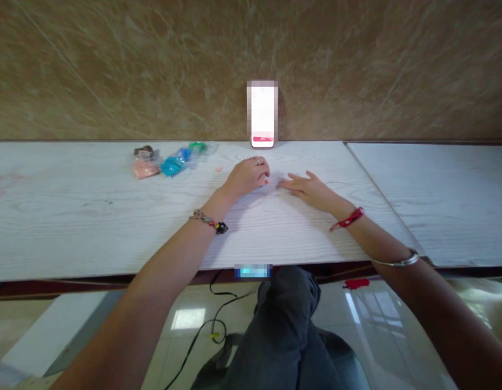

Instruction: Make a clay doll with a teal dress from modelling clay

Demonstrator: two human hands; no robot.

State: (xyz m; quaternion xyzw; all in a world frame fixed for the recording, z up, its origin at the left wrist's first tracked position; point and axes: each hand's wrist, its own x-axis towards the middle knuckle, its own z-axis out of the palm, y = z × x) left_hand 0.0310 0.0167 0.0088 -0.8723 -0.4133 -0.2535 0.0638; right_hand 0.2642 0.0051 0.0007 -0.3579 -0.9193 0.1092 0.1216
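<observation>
The left hand [249, 176] is curled — on what, I cannot tell; the right hand [310, 190] has fingers apart. A pink lump [219, 169] lies toward the worktop's [275, 238] back edge, near coloured packets [172, 166] — probably for easy reach.

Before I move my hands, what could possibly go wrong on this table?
The upright phone stands just beyond your left hand, so a forward knock might tip it over. The small pink piece lies loose just to the left of that hand; a careless sweep could push it away.
</observation>
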